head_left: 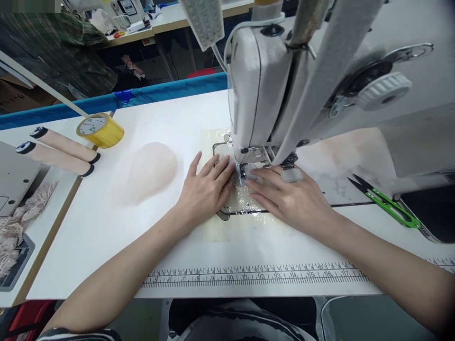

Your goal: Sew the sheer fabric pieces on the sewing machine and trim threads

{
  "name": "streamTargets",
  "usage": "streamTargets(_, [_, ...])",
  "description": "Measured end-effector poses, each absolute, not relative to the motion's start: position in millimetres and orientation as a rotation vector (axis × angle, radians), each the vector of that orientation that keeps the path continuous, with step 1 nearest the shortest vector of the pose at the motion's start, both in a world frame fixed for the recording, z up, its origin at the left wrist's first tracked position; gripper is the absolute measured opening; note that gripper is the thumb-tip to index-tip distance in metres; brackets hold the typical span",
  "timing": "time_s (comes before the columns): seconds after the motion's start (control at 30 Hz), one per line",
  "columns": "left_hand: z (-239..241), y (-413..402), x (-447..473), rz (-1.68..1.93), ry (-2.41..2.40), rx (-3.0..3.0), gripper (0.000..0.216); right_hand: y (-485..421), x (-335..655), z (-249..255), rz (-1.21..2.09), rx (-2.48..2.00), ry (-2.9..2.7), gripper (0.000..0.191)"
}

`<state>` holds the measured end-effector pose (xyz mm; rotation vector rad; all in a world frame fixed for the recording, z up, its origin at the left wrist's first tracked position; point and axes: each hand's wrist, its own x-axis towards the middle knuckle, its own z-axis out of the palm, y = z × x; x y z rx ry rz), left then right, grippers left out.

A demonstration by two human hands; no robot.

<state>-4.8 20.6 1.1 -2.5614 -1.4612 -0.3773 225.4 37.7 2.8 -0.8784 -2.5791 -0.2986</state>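
My left hand (208,192) lies flat with its fingers spread, just left of the presser foot (242,174) of a white sewing machine (247,90). On the other side of the foot rests my right hand (293,194), fingers stretched out, their tips close to the foot. Under both hands is the machine bed (245,201), covered in shiny clear tape. Whether thin cloth lies beneath my fingertips I cannot make out. Left of my left hand, a pale, rounded cup-shaped piece (152,166) sits on the white table (170,255).
Green thread snips (391,206) lie at right beside a dark phone-like object (432,213). Pale fabric (351,151) sits behind my right hand. At left are a yellow tape roll (106,132), two thread cones (57,158) and lace (23,220). A ruler strip (249,276) runs along the front edge.
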Motion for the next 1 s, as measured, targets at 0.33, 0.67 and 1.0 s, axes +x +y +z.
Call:
streamTargets(0.33, [3,16,-10,-0.581,-1.356,-2.521,0.036,38,226,1,-0.123,-1.018,-2.546,0.033])
streamTargets(0.67, [25,4,-14,-1.298,-1.501,-3.456,0.007,39,231,36,1.98,-0.916,-1.748,0.036])
streamTargets(1.0, [94,-25,-20,-1.319,-1.737,-3.297,0.016,31,216,31,1.745,-0.917,-1.925,0.021])
